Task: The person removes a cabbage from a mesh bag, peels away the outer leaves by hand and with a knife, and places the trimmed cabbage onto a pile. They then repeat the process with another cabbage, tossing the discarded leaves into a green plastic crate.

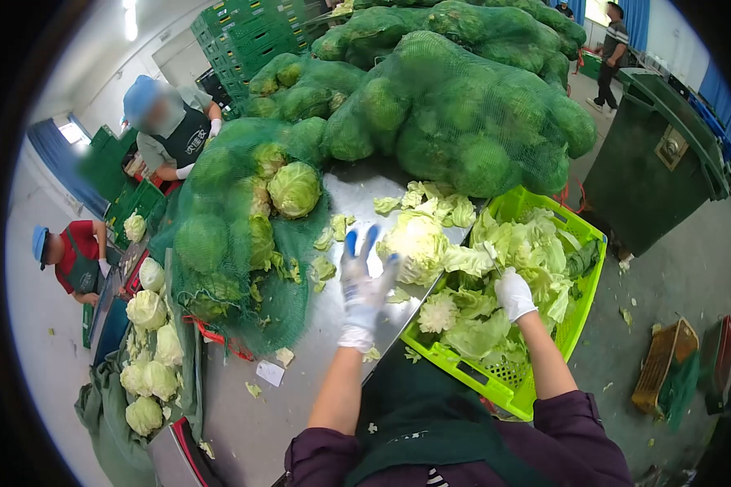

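My left hand [364,288], in a white glove with blue on the fingertips, has its fingers spread over the metal table [349,174], just left of a pale trimmed cabbage [415,246]. Closed at the edge of the leaf pile is my right hand [515,295], also gloved; a thin thing seems to project from it, too unclear to name. Loose leaves [536,247] fill a bright yellow-green crate [573,341] under that hand. More leaf pieces lie around the cabbage. An open green net [288,300] holds cabbages [294,190] at the left.
Full green net sacks [463,105] are heaped across the back. Two co-workers in blue caps [170,122] [73,260] stand left, near a row of cabbages [146,310]. Right are a dark green bin [654,162], a brown crate [666,365] and another person [613,61].
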Available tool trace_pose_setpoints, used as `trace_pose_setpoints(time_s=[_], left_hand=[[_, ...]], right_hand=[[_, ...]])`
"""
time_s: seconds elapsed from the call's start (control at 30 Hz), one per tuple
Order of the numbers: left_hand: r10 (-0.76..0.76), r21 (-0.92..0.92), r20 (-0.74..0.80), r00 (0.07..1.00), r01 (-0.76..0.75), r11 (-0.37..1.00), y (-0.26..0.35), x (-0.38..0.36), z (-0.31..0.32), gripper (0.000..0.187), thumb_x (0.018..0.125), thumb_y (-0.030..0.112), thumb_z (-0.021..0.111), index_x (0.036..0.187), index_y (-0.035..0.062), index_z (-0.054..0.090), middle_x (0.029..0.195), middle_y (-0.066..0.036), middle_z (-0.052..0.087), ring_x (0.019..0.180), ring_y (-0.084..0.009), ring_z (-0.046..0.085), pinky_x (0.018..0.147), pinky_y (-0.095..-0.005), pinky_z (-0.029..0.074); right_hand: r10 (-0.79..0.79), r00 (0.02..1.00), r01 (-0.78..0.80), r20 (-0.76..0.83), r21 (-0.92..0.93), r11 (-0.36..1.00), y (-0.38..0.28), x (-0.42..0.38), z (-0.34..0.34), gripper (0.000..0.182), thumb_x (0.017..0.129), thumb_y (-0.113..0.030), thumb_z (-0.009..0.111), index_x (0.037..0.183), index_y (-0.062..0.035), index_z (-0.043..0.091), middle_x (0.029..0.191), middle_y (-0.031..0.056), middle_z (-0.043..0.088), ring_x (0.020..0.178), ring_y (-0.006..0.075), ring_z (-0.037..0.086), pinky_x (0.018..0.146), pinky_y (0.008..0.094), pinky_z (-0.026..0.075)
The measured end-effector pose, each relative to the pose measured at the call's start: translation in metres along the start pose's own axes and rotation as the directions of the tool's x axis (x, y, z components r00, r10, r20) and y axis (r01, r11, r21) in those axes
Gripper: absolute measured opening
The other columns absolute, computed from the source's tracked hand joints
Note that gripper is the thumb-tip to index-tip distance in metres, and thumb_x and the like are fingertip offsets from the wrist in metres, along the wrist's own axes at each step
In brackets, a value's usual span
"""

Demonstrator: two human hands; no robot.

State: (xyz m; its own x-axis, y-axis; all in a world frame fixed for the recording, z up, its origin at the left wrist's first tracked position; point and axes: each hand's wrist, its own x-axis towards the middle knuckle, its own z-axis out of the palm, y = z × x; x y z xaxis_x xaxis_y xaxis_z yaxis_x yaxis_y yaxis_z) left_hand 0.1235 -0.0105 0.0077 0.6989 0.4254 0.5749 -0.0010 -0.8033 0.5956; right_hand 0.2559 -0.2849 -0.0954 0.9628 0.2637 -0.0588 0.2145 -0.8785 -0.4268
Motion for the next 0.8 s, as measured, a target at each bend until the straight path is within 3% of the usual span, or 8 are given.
trace_pose_setpoints(time_s=[0.1,0.2,0.27,0.3,0.43,0.63,0.7,0.8], left_hand=[[-0.193,0.401,0.363,0.912,0.034,0.915,0.086,0.024,0.019,0.084,0.068,0.052,0.074,0.141,0.0284,0.039,0.147,-0.019,0.029,0.134,-0.0380,0.031,0.109,-0.0463,0.029],[-0.238,0.476,0.357,0.903,0.043,0.879,0.060,0.036,0.044,0.090,0.065,0.061,0.072,0.142,0.0365,0.033,0.148,-0.023,0.026,0.130,-0.0403,0.036,0.107,-0.0464,0.032],[-0.233,-0.232,0.486,0.842,0.382,0.895,0.012,0.040,0.038,0.082,0.078,0.043,0.068,0.147,0.0239,0.027,0.147,-0.016,0.028,0.127,-0.0343,0.041,0.101,-0.0437,0.042],[-0.115,-0.677,0.516,0.849,0.486,0.553,-0.020,0.040,0.034,0.080,0.082,0.035,0.067,0.147,0.0186,0.025,0.145,-0.014,0.031,0.126,-0.0309,0.043,0.099,-0.0422,0.043],[-0.413,-0.861,0.429,0.804,0.502,0.083,-0.066,0.011,0.005,0.066,0.087,0.026,0.061,0.144,0.0136,0.031,0.135,-0.010,0.044,0.118,-0.0229,0.050,0.099,-0.0406,0.044],[-0.304,-0.839,0.509,0.805,0.385,-0.385,-0.061,-0.049,-0.034,0.062,0.093,0.050,0.041,0.142,0.0116,0.035,0.143,-0.011,0.039,0.129,-0.0292,0.041,0.107,-0.0470,0.034],[-0.369,-0.861,0.476,0.798,0.335,-0.384,-0.057,-0.060,-0.036,0.060,0.094,0.047,0.041,0.142,0.0119,0.034,0.143,-0.010,0.040,0.129,-0.0295,0.041,0.107,-0.0466,0.034],[-0.473,-0.976,0.162,0.866,0.210,0.052,-0.042,-0.068,-0.033,0.059,0.094,0.036,0.046,0.145,0.0117,0.027,0.143,-0.010,0.037,0.129,-0.0278,0.040,0.106,-0.0437,0.035]], right_hand=[[-0.038,0.998,0.035,-0.053,-0.050,0.998,-0.005,-0.003,0.011,0.027,0.088,-0.012,0.042,0.100,0.0113,0.049,0.076,0.0271,0.064,0.072,0.0392,0.065,0.063,0.0474,0.051],[-0.024,0.998,0.019,-0.049,-0.099,0.995,0.008,-0.005,0.006,0.028,0.089,-0.011,0.039,0.100,0.0109,0.052,0.077,0.0263,0.064,0.073,0.0394,0.065,0.063,0.0470,0.052],[-0.030,0.999,0.027,-0.033,-0.091,0.995,0.029,-0.007,0.014,0.027,0.089,-0.010,0.039,0.100,0.0089,0.054,0.078,0.0258,0.065,0.075,0.0402,0.065,0.065,0.0478,0.052],[-0.039,0.999,0.036,-0.033,-0.090,0.995,0.034,-0.006,0.011,0.027,0.089,-0.010,0.039,0.100,0.0089,0.054,0.078,0.0258,0.065,0.075,0.0402,0.065,0.065,0.0478,0.052],[0.131,0.990,-0.130,0.051,-0.009,0.991,0.059,0.008,0.010,0.027,0.087,-0.012,0.040,0.102,0.0052,0.056,0.082,0.0267,0.065,0.077,0.0409,0.064,0.069,0.0488,0.051],[0.054,0.965,-0.112,-0.258,-0.217,0.970,0.158,0.078,0.016,0.025,0.091,-0.013,0.043,0.100,0.0059,0.056,0.079,0.0232,0.065,0.072,0.0397,0.063,0.062,0.0478,0.050],[0.066,0.909,-0.132,-0.412,-0.134,0.982,0.051,0.033,-0.062,0.030,0.091,-0.017,0.049,0.107,0.0065,0.054,0.076,0.0222,0.065,0.072,0.0395,0.064,0.061,0.0466,0.050],[-0.304,0.847,0.402,-0.435,0.151,0.903,-0.045,-0.006,-0.078,0.051,0.085,-0.029,0.066,0.126,-0.0032,0.049,0.081,0.0191,0.066,0.063,0.0258,0.063,0.062,0.0386,0.051]])
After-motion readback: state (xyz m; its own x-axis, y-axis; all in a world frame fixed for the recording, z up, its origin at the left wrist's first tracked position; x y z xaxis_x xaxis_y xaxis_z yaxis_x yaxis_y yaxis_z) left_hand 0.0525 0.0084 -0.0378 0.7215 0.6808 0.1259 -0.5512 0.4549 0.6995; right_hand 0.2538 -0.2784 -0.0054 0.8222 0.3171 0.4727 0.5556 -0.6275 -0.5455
